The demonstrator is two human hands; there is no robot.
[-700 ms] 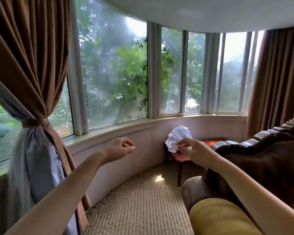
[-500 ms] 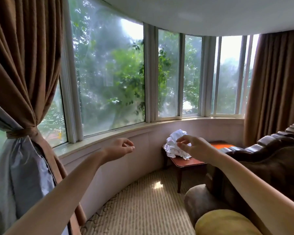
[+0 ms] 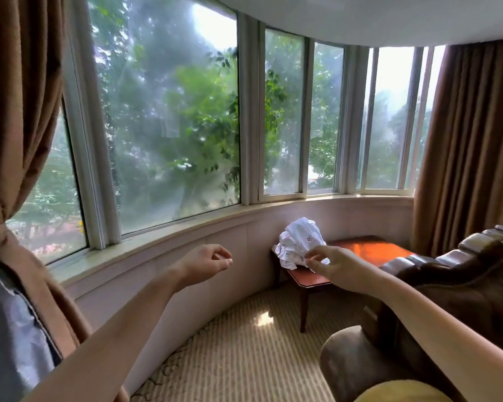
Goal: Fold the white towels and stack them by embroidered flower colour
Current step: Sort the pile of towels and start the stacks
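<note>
A crumpled heap of white towels (image 3: 301, 242) lies on the near left corner of a small reddish wooden table (image 3: 369, 249); small red embroidered flowers show on the cloth. My right hand (image 3: 333, 265) is stretched out in front of the heap's lower right edge. Its fingers are bent and slightly apart, and I cannot tell whether the fingertips touch the cloth. My left hand (image 3: 206, 264) hangs in the air well left of the table, loosely curled and holding nothing.
A dark brown sofa (image 3: 462, 291) with a rounded armrest (image 3: 352, 361) and a yellow cushion (image 3: 401, 391) fills the right side. A curved window wall and sill (image 3: 163, 242) run behind. Brown curtains (image 3: 18, 111) hang at the left and right, and striped carpet (image 3: 238, 352) leads to the table.
The view has shifted a little left and downward. My right hand has dropped from the heap's right side to its lower right edge. My left hand keeps its curled pose.
</note>
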